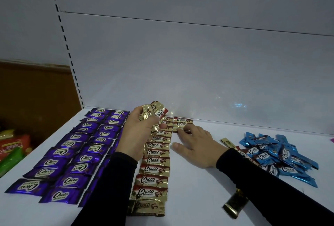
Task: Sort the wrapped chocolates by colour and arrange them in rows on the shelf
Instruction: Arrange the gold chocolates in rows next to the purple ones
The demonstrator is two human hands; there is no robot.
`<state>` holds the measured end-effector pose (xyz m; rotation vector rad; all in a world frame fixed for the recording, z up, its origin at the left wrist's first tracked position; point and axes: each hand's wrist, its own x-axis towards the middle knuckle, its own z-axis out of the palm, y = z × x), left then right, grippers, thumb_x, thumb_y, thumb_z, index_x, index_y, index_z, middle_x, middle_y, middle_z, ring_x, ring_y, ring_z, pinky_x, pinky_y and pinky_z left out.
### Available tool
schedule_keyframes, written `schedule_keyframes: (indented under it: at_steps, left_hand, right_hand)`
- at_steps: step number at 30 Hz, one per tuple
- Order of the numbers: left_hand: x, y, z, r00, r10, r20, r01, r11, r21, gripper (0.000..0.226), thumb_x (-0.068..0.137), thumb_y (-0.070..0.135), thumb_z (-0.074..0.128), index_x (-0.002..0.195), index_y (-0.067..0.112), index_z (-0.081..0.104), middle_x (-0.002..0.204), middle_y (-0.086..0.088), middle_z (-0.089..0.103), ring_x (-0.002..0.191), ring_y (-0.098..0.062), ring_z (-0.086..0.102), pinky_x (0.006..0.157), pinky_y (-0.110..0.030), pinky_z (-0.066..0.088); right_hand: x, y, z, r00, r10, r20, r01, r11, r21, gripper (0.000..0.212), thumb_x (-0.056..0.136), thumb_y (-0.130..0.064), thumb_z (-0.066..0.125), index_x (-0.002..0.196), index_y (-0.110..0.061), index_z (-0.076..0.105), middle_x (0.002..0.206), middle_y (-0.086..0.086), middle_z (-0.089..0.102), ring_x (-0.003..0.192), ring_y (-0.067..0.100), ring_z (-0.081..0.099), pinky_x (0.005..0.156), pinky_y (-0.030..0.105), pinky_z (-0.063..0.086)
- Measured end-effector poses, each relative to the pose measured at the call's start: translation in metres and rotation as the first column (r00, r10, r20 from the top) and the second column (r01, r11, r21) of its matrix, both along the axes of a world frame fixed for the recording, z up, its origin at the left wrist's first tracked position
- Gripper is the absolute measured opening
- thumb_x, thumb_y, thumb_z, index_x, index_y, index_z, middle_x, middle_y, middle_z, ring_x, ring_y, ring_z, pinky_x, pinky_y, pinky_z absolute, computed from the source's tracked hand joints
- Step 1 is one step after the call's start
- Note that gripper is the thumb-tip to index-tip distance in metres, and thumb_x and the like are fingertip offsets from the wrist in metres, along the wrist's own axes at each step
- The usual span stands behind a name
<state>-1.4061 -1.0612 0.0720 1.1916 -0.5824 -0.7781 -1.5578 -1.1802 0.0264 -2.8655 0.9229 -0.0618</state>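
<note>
The right hand (pixel 194 141) lies flat with straight fingers pressing a gold chocolate (pixel 181 129) into the short second gold row, its long axis across the shelf (pixel 198 198), while the left hand (pixel 139 126) just beside it grips the gold bunch (pixel 153 113)

Left hand (pixel 139 126) grips gold chocolates (pixel 153 115); right hand (pixel 195 140) presses gold row (pixel 181 123).

bare shelf (pixel 198 198) lies open between the gold row (pixel 153 162) and the blue pile (pixel 278 155) toward the right edge; purple rows (pixel 72 153) fill the left side, a dark-gold wrapper (pixel 235 206) near the front edge.
</note>
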Motion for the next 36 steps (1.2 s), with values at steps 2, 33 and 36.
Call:
schedule_keyframes:
  at_steps: [2,33,36]
  left_hand:
    - [0.0,-0.001,0.0,1.0,-0.004,0.002,0.004,1.0,0.001,0.025,0.092,-0.004,0.059,0.107,0.016,0.063,0.084,-0.003,0.074,0.069,-0.017,0.075,0.033,-0.015,0.036]
    - [0.002,-0.005,-0.013,0.99,-0.085,0.116,0.077,0.994,0.072,0.024,0.093,0.003,0.061,0.104,0.023,0.068,0.097,-0.01,0.075,0.071,-0.024,0.064,0.039,-0.02,0.038]
    - [0.003,-0.002,-0.009,0.998,0.016,0.058,-0.018,0.999,0.031,0.022,0.094,0.002,0.058,0.104,0.019,0.067,0.093,-0.008,0.076,0.067,-0.015,0.071,0.038,-0.018,0.037]
  right_hand:
    - [-0.001,0.0,0.0,1.0,-0.005,-0.002,0.005,1.0,0.0,0.06,0.095,-0.069,0.022,0.133,-0.027,0.041,0.136,0.0,0.035,0.129,0.024,0.031,0.108,0.043,0.027]
    - [-0.006,0.02,0.043,0.303,-0.723,0.621,-0.259,0.565,0.783,0.011,0.094,-0.008,0.062,0.088,-0.004,0.071,0.076,0.011,0.071,0.063,0.017,0.064,0.063,0.022,0.057]
    - [-0.014,0.012,0.037,0.315,-0.752,0.579,-0.24,0.527,0.815,0.006,0.094,-0.005,0.062,0.097,-0.001,0.066,0.079,0.014,0.07,0.062,0.018,0.064,0.061,0.022,0.058]
